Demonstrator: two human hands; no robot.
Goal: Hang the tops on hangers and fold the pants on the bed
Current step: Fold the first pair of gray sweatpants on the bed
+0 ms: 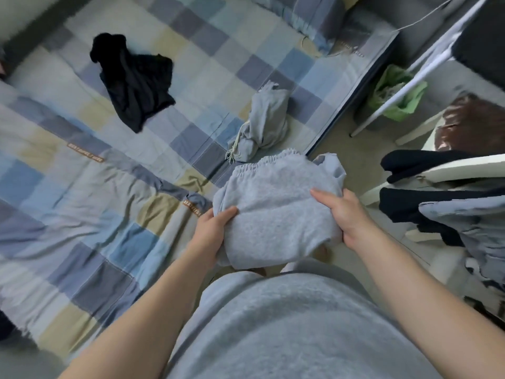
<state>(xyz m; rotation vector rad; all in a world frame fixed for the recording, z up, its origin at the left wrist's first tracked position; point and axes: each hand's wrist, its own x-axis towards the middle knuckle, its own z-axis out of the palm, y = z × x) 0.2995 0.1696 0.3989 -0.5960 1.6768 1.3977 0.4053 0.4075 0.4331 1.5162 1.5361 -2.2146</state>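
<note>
Beside the bed (114, 187) edge, both hands (216, 228) grip folded grey pants (276, 209)

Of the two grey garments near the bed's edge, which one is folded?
The grey pants gripped between the left hand and right hand, elastic waistband showing; the other grey garment lies crumpled on the bed, untouched.

I read the sweatpants (276, 212) as pale heather grey, much the same grey as the person's top (287, 324). The bed cover (82, 203) is a check of light blue, slate blue, grey and sandy beige squares, with a small orange-brown label (86, 152) on it. On it I see a black garment (134, 80) and a light grey bundle (262, 121). Off the bed, a bin liner (382, 86) is bright green, and navy-black clothes (410, 160) hang on a white chair (464, 166).
</note>
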